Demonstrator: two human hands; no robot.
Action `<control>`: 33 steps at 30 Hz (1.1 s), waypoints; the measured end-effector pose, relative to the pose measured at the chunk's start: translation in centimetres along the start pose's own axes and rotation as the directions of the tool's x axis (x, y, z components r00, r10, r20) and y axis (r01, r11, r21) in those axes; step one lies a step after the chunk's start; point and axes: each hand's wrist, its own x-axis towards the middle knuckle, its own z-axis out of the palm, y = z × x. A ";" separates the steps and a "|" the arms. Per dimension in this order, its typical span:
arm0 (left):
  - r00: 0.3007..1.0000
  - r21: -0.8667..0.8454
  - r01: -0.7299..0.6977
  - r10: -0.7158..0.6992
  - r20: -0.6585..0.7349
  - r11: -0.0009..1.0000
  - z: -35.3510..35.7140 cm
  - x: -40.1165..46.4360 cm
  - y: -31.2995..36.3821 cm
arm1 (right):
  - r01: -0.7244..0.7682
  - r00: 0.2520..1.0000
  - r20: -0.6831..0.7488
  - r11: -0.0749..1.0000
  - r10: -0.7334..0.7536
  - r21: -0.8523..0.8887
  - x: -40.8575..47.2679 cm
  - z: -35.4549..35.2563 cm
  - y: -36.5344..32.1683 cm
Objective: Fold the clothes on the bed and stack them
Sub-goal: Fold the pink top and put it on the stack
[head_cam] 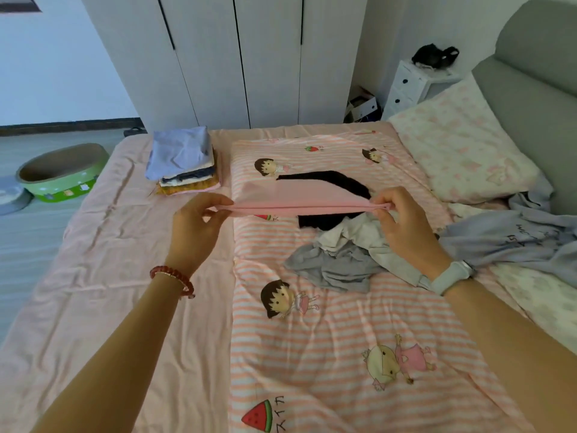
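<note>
Over the bed's middle: a pink garment (299, 201) is held up off the striped quilt (327, 332), stretched flat between two hands.
Left hand (195, 226): thumb and fingers pinch the garment's left end; a red bead bracelet (173, 278) sits on the wrist.
Right hand (402, 226): fingertips pinch the right end at the doubled edge; a pale wristband (452, 275) is on the wrist.
Step in hand: judged to be a fold in progress on the pink piece, with the near edge already doubled and the far part sloping away toward the wardrobe (237, 57).
Long axis: runs left to right across the bed, roughly level, its ends pointing to the bed's two sides.
Next move calls for: laying the piece flat on the quilt without losing edge alignment, then closing the fold; both pinches should hold evenly so the cloth does not skew.
Stack (182, 160): folded clothes lie far left on the pink sheet (93, 245), well apart from the held garment; a blue piece is on top.
Awaiting folding: a black garment (327, 179) behind and beneath the pink one, a grey and white heap (340, 260) near the right hand, a blue-grey garment (512, 239) at the right edge.
</note>
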 end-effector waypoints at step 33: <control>0.718 0.198 0.489 -0.521 0.461 0.849 10.2 -17.2 -12.5 | -0.645 0.737 0.225 0.763 0.638 -0.048 -20.5 13.3 9.4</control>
